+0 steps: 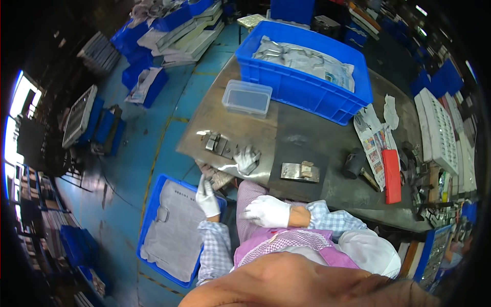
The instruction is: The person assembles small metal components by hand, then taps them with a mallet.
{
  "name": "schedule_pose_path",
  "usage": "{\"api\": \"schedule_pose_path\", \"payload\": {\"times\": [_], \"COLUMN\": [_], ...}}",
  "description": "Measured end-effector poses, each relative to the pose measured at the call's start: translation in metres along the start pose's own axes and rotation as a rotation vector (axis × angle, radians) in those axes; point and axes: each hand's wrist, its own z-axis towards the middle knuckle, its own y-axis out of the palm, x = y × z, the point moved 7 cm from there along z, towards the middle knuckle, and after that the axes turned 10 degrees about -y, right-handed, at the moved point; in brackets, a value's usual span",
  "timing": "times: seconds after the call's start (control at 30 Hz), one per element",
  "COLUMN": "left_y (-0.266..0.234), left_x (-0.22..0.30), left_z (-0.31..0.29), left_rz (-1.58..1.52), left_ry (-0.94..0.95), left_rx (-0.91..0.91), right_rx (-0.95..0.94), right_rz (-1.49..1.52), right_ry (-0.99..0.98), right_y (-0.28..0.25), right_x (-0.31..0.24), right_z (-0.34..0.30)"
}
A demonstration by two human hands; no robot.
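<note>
L hand [207,200], white-gloved, pos. at upper R corner of blue tray [163,268]; fingers extended, close tog.; cannot tell if tips pinch anything. R hand [267,211], also gloved, rests on thigh [248,192], fingers tog. & slightly bent. Small loop-shaped part [162,214] lies on grey liner [176,240] in tray, well apart from L hand. On workbench [302,135]: metal block [219,146] beside crumpled white cloth [247,159]; metal fixture [300,172] to R; lg. blue bin [307,87] at far side.

A head-worn fisheye camera looks down from close above onto the table [250,128] and the floor [123,189] beside it.
</note>
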Motion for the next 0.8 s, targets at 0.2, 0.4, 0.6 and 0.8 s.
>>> {"api": "schedule_pose_path", "payload": {"times": [0.2,0.4,0.6,0.8], "left_y": [0.089,0.201,0.31,0.45], "left_x": [0.121,0.209,0.309,0.314], "left_z": [0.001,0.017,0.149,0.236], "left_rz": [0.139,0.371,0.421,0.898], "left_ry": [0.381,0.56,0.708,0.763], "left_rx": [-0.286,-0.576,-0.488,-0.594], "right_rx": [0.443,0.531,0.345,0.691], "right_rz": [-0.09,-0.359,-0.064,0.103], "right_ry": [0.193,0.457,0.307,0.475], "right_y": [-0.11,-0.145,-0.171,-0.365], "right_x": [0.025,0.092,0.12,0.258], "right_z": [-0.041,-0.132,-0.141,-0.136]}}
